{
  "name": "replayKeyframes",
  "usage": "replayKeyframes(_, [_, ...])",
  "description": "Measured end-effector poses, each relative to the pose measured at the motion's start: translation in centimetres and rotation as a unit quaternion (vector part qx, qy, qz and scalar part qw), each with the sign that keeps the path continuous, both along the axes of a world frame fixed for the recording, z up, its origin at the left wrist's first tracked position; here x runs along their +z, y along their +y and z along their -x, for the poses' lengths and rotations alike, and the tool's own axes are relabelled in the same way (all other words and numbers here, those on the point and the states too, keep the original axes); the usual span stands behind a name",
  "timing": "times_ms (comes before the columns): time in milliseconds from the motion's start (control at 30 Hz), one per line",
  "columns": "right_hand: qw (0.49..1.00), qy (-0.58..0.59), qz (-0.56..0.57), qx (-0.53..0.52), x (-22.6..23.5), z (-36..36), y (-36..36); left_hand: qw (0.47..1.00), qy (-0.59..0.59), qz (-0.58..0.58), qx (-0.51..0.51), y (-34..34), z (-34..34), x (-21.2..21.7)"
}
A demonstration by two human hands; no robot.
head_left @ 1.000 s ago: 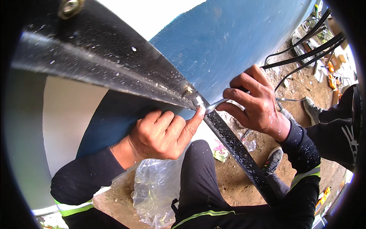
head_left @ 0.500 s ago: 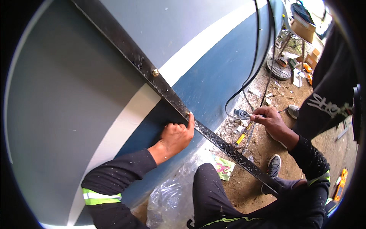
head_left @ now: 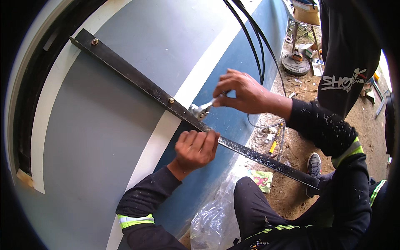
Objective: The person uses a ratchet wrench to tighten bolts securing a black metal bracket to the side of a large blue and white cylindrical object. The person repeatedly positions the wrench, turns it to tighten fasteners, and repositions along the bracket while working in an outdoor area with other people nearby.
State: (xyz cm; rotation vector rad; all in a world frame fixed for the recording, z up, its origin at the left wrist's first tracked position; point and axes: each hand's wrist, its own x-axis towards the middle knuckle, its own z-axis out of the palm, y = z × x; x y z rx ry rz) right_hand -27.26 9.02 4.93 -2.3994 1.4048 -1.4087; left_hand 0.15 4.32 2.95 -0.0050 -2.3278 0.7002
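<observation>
A long black metal bar [head_left: 133, 81] runs slantwise across a painted wall, with a brass-coloured bolt [head_left: 171, 100] near its middle and another bolt head [head_left: 95, 41] by its upper left end. My left hand [head_left: 196, 148] is closed at the bar's lower edge, its curled fingertips against the metal. In my right hand [head_left: 243, 91] is a ratchet wrench [head_left: 199, 111], gripped by the handle. The wrench's round head is just above the bar, up and left of my left fingers; whether it touches the bar I cannot tell.
The wall [head_left: 121, 125] is grey with white and blue bands. Black cables [head_left: 254, 37] hang across it. A person in dark trousers [head_left: 346, 54] stands at right. Crumpled clear plastic [head_left: 212, 216] lies below, and a yellow-handled tool [head_left: 273, 146] is on the littered dirt floor.
My right hand has brought the ratchet wrench leftward to the bar. My left index finger, earlier stretched to a bolt, is now curled. The view has shifted, showing the bar's upper end.
</observation>
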Motion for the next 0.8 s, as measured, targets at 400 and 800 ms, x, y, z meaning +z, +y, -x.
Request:
replayKeyframes(400, [0.977, 0.141, 0.151, 0.054, 4.4, -0.8, -6.5, 0.970, 0.125, 0.145, 0.150, -2.6, -0.6, 2.7])
replayKeyframes(800, [0.959, 0.168, 0.223, 0.054, 5.6, -0.6, -6.8, 0.972, 0.133, 0.128, 0.146, -2.8, -0.6, 3.0])
